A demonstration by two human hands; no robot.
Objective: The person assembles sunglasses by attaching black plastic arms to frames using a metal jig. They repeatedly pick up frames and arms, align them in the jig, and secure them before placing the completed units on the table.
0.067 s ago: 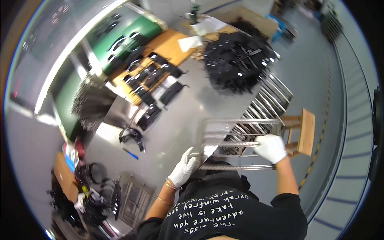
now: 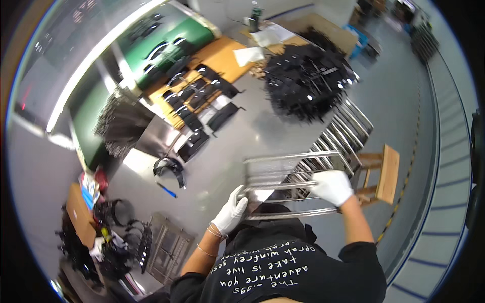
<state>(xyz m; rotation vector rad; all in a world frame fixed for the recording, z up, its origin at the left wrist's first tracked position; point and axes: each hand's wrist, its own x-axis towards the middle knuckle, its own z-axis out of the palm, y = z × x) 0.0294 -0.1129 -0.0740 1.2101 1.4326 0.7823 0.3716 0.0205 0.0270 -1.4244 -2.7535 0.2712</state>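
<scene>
A rectangular silver metal frame (image 2: 288, 215) with several long bars is held level in front of my body. My white-gloved left hand (image 2: 230, 210) grips its left end, the fingers partly hidden at the edge. Further right, my right hand (image 2: 332, 187), also in a white glove, is wrapped round a middle bar near the right end. Just beyond the held frame, a row of similar metal frames (image 2: 343, 129) stands closely stacked on the floor.
A wooden stool (image 2: 388, 174) stands to the right. Ahead lies a large heap of black strapped parts (image 2: 308, 81). Black curved pieces cover an orange table (image 2: 230, 55) beside a green conveyor belt (image 2: 199, 34). A dark metal frame (image 2: 171, 250) and a cardboard box (image 2: 81, 214) are at lower left.
The held frame has shifted slightly left and tilted, its right end swinging a little. My right hand has moved left with it; my left hand stays at the left end.
</scene>
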